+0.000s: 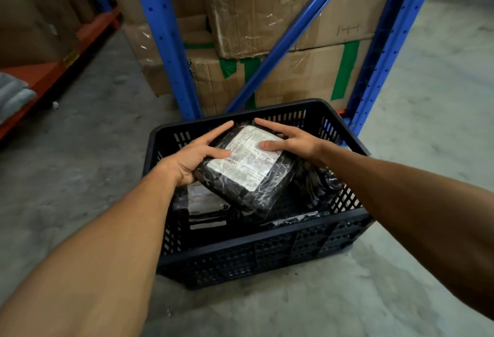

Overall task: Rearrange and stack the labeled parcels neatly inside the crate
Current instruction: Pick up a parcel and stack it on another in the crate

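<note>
Head view: both hands (192, 157) (291, 140) clasp glossy black parcel (248, 176) over perforated crate (256, 251).

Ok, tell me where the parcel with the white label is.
The parcel is tilted above the black crate, held between the left hand and right hand.

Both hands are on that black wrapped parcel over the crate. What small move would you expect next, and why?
Probably lowering it flat. The left hand and right hand hold the labeled parcel tilted, label up, above other parcels lying in the black crate. Levelling it onto them would start a neat stack.
</note>
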